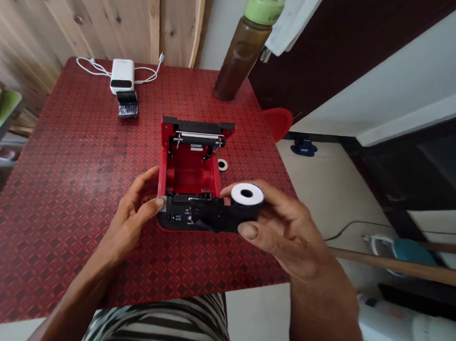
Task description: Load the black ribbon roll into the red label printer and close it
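Observation:
A red and black label printer sits on the table with its lid swung up, showing a bare red paper bay. My left hand grips the printer's left side, thumb on the front left corner and fingers beside the wall. In my right hand is a roll with a white end, a dark core hole and a black outer layer. A black strip from the roll lies across the printer's front panel. Behind the printer's right wall lies a small white ring, partly hidden.
A white power bank with a white cable and a small dark object lies at the table's back left. A tall brown bottle with a green cap stands at the back right. The red patterned table ends at my lap; a red stool is beyond its right edge.

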`<action>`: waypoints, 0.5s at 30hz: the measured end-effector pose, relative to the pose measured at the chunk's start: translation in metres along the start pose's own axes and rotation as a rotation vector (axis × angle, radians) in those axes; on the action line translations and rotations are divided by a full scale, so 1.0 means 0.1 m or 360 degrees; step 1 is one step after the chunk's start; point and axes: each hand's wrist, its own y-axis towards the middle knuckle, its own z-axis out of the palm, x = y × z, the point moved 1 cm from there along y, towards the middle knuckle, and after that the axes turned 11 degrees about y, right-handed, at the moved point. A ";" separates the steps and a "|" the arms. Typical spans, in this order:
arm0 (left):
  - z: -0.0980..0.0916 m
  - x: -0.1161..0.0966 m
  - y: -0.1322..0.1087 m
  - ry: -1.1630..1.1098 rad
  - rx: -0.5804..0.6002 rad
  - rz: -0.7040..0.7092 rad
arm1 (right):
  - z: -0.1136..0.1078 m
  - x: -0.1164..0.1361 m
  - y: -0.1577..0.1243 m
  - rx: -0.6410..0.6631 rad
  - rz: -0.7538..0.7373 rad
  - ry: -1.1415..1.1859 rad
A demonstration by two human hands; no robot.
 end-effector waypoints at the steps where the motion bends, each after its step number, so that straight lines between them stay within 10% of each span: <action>1: 0.00 0.00 0.00 0.0004 -0.0001 -0.0003 | 0.00 0.06 0.03 0.0035 -0.0016 -0.0092; 7: 0.03 -0.05 -0.01 0.0015 -0.0012 -0.0031 | 0.12 0.30 0.37 0.0056 -0.0303 -0.1100; 15: 0.04 -0.11 0.00 0.0006 -0.0011 -0.0024 | 0.49 -0.01 0.77 0.0159 -0.0293 -0.1828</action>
